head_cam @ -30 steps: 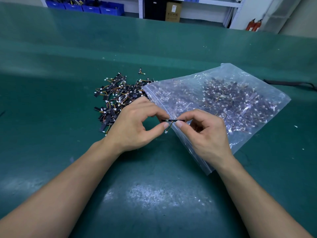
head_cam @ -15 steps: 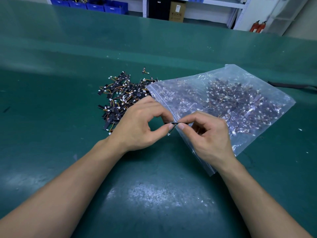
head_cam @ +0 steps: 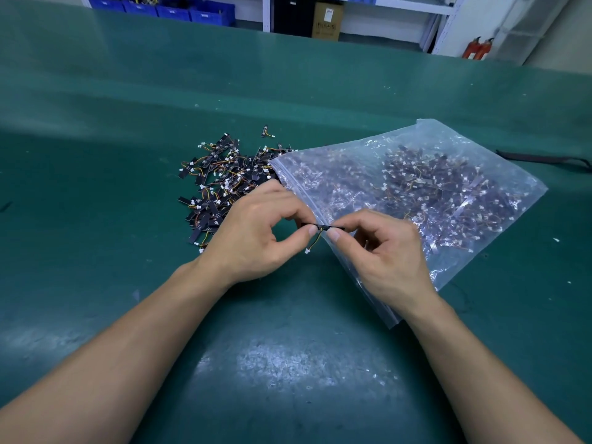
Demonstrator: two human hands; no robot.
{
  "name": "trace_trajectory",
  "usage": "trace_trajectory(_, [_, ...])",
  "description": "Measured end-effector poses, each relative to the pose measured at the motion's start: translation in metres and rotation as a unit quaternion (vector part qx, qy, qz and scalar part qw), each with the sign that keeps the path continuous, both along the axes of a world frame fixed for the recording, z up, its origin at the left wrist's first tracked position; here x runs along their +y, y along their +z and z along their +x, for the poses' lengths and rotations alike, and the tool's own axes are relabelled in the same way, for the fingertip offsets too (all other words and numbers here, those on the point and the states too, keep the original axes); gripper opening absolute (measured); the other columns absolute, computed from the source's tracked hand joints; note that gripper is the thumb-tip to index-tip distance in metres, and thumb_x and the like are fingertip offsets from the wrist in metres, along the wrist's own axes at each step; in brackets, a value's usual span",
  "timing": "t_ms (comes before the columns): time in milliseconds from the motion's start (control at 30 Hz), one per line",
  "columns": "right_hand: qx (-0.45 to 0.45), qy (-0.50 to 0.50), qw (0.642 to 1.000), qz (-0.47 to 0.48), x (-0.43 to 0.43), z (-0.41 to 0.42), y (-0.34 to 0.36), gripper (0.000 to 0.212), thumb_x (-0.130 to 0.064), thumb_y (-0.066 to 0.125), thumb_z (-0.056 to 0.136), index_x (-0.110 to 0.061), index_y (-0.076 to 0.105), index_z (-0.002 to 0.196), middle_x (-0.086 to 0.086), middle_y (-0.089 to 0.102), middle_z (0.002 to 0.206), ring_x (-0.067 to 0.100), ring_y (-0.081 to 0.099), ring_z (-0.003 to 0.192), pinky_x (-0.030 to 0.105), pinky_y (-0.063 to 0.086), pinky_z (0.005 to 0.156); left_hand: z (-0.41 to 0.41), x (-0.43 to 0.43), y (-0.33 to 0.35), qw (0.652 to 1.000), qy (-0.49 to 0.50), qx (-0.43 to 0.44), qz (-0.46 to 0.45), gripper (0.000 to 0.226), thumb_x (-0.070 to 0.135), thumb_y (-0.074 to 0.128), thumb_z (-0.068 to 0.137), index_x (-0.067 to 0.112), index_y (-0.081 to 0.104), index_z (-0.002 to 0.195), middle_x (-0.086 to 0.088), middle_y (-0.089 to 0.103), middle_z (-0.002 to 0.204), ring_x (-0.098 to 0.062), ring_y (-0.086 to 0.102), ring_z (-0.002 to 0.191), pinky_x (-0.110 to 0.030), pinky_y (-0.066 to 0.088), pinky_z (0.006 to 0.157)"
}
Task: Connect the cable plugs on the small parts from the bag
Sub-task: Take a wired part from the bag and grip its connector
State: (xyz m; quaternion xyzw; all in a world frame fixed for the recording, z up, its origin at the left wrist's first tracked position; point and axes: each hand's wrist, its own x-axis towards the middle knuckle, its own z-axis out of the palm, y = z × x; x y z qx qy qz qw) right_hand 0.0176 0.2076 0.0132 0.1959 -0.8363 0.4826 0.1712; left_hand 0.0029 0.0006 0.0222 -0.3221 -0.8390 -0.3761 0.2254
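A small black strip part (head_cam: 321,226) is held level between both hands over the green table. My left hand (head_cam: 256,232) pinches its left end and my right hand (head_cam: 387,251) pinches its right end. A short yellow-orange cable with a white plug (head_cam: 308,251) hangs loose beneath the part. A clear zip bag (head_cam: 416,193) full of the same parts lies to the right, partly under my right hand. A pile of loose parts (head_cam: 221,184) lies behind my left hand, by the bag's mouth.
The green table mat (head_cam: 288,363) spreads all around. A dark strap (head_cam: 544,159) lies at the right edge past the bag. Blue bins (head_cam: 179,9), a cardboard box (head_cam: 326,20) and shelving stand beyond the far table edge.
Both hands stay pinched on the same part. The cable's white plug now hangs lower and freer under the part. The view has shifted slightly.
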Motion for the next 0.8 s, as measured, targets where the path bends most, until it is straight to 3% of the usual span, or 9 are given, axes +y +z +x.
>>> trace_trajectory(167, [-0.005,0.004,1.0,-0.006,0.0019,-0.0006,0.0014,0.008,-0.02,0.073,0.085,-0.014,0.077,0.081,-0.013,0.066,0.07,0.005,0.049,0.052,0.01,0.034,0.056,0.0002,-0.0001,-0.001,1.0,-0.008,-0.023,0.005,0.004,0.017,0.074,0.085,0.014,0.074,0.088,0.014,0.067,0.084,-0.015,0.057,0.086,-0.028,0.048,0.078])
trace_trajectory(400, [-0.018,-0.009,1.0,-0.013,0.0015,-0.0002,-0.0011,0.006,-0.025,0.077,0.082,-0.022,0.076,0.087,-0.021,0.064,0.071,0.009,0.051,0.05,0.011,0.037,0.054,-0.0011,0.0013,-0.0009,1.0,0.0,-0.017,0.005,0.006,0.011,0.071,0.087,0.013,0.072,0.081,0.013,0.063,0.079,-0.017,0.057,0.082,-0.03,0.048,0.076])
trace_trajectory(533, [0.006,-0.004,1.0,0.001,0.0026,0.0,0.0001,0.005,-0.02,0.076,0.085,-0.017,0.077,0.08,-0.013,0.067,0.071,0.008,0.051,0.051,0.013,0.037,0.056,-0.0008,0.0025,-0.0009,1.0,-0.004,-0.02,0.008,0.005,0.013,0.072,0.087,0.013,0.072,0.082,0.014,0.063,0.079,-0.017,0.057,0.081,-0.032,0.049,0.076])
trace_trajectory(800, [0.012,-0.011,1.0,-0.01,0.0012,0.0014,0.0012,0.003,-0.018,0.075,0.084,-0.018,0.076,0.081,-0.018,0.064,0.068,0.008,0.05,0.05,0.011,0.035,0.055,0.0002,0.0016,0.0002,0.999,-0.005,-0.033,0.008,0.007,0.016,0.071,0.087,0.013,0.072,0.08,0.014,0.062,0.076,-0.016,0.055,0.079,-0.031,0.048,0.074])
